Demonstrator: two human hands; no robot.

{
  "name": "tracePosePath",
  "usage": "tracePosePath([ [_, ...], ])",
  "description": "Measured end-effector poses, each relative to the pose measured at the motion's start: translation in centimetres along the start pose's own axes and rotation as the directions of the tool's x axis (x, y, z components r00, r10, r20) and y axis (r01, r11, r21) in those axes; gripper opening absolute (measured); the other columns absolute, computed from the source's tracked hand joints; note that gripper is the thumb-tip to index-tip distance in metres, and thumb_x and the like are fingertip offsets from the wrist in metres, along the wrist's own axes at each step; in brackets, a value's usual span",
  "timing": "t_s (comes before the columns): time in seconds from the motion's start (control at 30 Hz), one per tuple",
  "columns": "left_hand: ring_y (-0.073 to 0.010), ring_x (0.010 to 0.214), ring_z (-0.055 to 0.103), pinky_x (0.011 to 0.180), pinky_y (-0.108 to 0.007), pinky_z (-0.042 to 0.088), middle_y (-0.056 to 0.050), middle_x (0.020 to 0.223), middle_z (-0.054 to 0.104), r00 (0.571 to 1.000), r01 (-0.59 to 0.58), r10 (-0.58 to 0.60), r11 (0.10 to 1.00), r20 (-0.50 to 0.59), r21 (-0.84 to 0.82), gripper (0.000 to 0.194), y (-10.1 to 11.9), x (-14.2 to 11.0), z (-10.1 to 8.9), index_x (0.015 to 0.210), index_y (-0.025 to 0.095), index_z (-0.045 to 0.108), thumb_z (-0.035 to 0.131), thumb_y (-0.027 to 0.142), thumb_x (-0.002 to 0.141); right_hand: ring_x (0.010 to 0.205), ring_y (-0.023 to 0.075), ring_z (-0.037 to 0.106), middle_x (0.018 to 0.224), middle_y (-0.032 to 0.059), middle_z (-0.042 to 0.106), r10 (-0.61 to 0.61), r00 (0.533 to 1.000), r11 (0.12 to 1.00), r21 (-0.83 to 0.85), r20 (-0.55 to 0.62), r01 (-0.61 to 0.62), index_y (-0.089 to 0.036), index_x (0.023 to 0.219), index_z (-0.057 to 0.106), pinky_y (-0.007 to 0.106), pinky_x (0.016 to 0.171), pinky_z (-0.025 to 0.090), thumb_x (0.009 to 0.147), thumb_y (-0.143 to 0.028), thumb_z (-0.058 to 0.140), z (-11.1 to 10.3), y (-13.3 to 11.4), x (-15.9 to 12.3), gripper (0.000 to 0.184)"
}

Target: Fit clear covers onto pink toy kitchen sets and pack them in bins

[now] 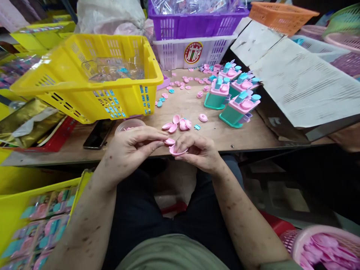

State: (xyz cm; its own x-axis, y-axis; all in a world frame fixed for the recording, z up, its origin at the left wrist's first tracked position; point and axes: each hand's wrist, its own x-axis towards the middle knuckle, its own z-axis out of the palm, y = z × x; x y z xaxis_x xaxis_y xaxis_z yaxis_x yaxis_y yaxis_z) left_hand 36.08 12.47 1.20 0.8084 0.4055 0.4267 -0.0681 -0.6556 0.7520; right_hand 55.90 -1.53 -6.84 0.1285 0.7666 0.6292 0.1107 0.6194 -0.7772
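My left hand point(140, 144) pinches the edge of a small pink plastic shell point(170, 141) between thumb and fingers. A second pink plastic shell point(178, 150), cupped and oval, is gripped by my right hand point(197, 148), its fingertips reaching into the hollow. The two shells sit side by side over the table's front edge; whether they are joined is hard to make out. Just beyond my hands lie several loose pink shells point(173, 128) and one closed pink piece point(203, 117). A tiny teal part point(197, 127) rests near them. Beside my left wrist stands a round tub point(129, 124), partly hidden.
Several teal-and-pink toy units point(239, 108) stand at the right, before a white cardboard box point(306, 75). A yellow basket point(92, 93) and a phone point(98, 135) are at the left. Stacked purple basket point(197, 26) behind; pink basket point(298, 243) of pink parts at lower right.
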Motion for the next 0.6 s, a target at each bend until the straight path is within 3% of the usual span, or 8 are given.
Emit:
tracePosePath([
  [0.2, -0.0170, 0.096, 0.080, 0.095, -0.026, 0.063, -0.003, 0.105, 0.088, 0.992, -0.112, 0.108, 0.991, 0.068, 0.070, 0.020, 0.26, -0.01, 0.22, 0.117, 0.024, 0.089, 0.079, 0.019, 0.101, 0.099, 0.0192, 0.079, 0.101, 0.0033, 0.080, -0.004, 1.000, 0.999, 0.036, 0.029, 0.003, -0.023, 0.100, 0.080, 0.038, 0.102, 0.065, 0.097, -0.016, 0.091, 0.00, -0.33, 0.05, 0.014],
  [0.33, -0.0180, 0.096, 0.080, 0.092, -0.025, 0.063, -0.005, 0.108, 0.088, 0.996, -0.052, 0.046, 0.996, 0.083, 0.075, 0.017, 0.29, -0.08, 0.47, 0.116, 0.022, 0.088, 0.079, 0.021, 0.101, 0.101, 0.0190, 0.079, 0.103, 0.0032, 0.081, -0.013, 0.999, 0.999, 0.037, 0.051, 0.011, -0.023, 0.101, 0.078, 0.038, 0.103, 0.064, 0.099, -0.016, 0.090, 0.01, -0.45, 0.11, 0.014],
  [0.47, -0.0163, 0.087, 0.079, 0.082, -0.023, 0.061, -0.003, 0.098, 0.087, 0.994, -0.024, 0.020, 0.999, 0.108, 0.036, 0.013, 0.37, -0.12, 0.65, 0.110, 0.022, 0.088, 0.078, 0.020, 0.102, 0.102, 0.0192, 0.079, 0.104, 0.0038, 0.081, -0.004, 0.997, 0.999, 0.040, 0.076, 0.001, -0.022, 0.102, 0.078, 0.037, 0.102, 0.064, 0.100, -0.014, 0.089, -0.06, -0.49, -0.01, 0.013],
  [0.6, -0.0163, 0.092, 0.080, 0.088, -0.023, 0.062, -0.002, 0.100, 0.087, 0.994, -0.037, 0.036, 0.999, 0.103, 0.007, 0.016, 0.13, -0.13, 0.63, 0.111, 0.024, 0.089, 0.079, 0.018, 0.101, 0.102, 0.0187, 0.079, 0.104, 0.0035, 0.080, -0.012, 0.996, 0.999, 0.049, 0.090, 0.008, -0.022, 0.104, 0.078, 0.035, 0.099, 0.065, 0.100, -0.013, 0.087, -0.09, -0.48, -0.07, 0.013],
])
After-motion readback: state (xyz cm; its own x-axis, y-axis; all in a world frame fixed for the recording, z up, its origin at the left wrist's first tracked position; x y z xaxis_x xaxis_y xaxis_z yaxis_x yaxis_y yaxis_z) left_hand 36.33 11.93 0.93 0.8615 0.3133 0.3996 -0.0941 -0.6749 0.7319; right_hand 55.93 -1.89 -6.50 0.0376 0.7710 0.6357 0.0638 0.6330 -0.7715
